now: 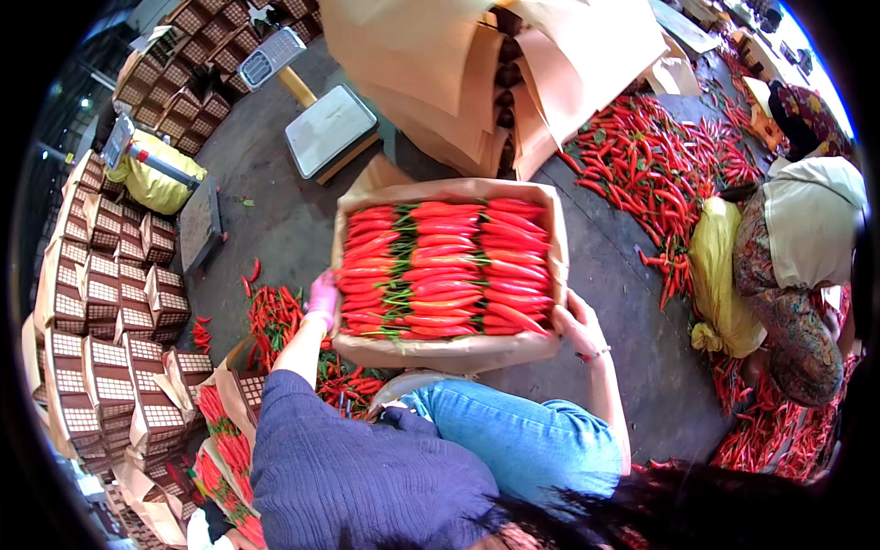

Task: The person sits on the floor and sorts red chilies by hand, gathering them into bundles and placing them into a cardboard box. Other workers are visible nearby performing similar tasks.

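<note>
Between my two hands is a box [440, 352] lined with brown paper. Red chili peppers [445, 275] lie in it in three neat columns, their green stems showing between the columns. My left hand [322, 299], in a pink glove, grips the box's left side. Bare and with a bracelet at the wrist, my right hand [577, 324] holds the lower right corner. The fingers of both hands are partly hidden by the box walls. Beneath the box's near edge are my knees in blue jeans [513, 435].
A platform scale [332, 131] stands beyond the box, with another scale [199, 225] at left. Large brown paper sheets [412, 64] rise at the far side. Stacked patterned boxes [110, 302] line the left. Loose chili piles [642, 156] spread at right, beside a crouching person [807, 220].
</note>
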`<act>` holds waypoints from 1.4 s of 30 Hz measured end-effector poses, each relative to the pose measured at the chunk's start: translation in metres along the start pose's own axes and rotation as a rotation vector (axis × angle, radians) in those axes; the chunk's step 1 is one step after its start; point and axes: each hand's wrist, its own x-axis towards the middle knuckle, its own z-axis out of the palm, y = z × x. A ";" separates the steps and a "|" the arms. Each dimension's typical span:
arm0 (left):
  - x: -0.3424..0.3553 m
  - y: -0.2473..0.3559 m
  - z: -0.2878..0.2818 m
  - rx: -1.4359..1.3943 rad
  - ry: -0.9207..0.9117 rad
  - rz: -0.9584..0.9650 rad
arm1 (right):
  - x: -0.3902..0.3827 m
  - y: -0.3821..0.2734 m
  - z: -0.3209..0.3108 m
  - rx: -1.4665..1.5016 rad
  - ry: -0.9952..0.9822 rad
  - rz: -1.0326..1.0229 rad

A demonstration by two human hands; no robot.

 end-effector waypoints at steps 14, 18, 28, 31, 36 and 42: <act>0.021 -0.060 -0.132 -0.026 0.349 -0.235 | -0.325 0.110 -0.201 -1.123 0.345 0.836; 0.019 0.140 -0.079 0.367 0.584 0.599 | -0.440 0.096 -0.164 -1.035 0.569 0.961; 0.040 0.459 0.296 -0.911 -0.400 0.134 | -0.478 0.160 -0.128 -0.370 0.731 0.644; 0.078 0.489 0.309 -1.042 -0.448 0.109 | -0.502 0.163 -0.125 -0.438 0.746 0.568; 0.091 0.515 0.323 -1.017 -0.524 0.189 | -0.565 0.214 -0.139 -0.981 0.530 0.709; 0.113 0.555 0.325 -0.778 -0.607 0.322 | -0.554 0.179 -0.153 -0.838 0.710 0.920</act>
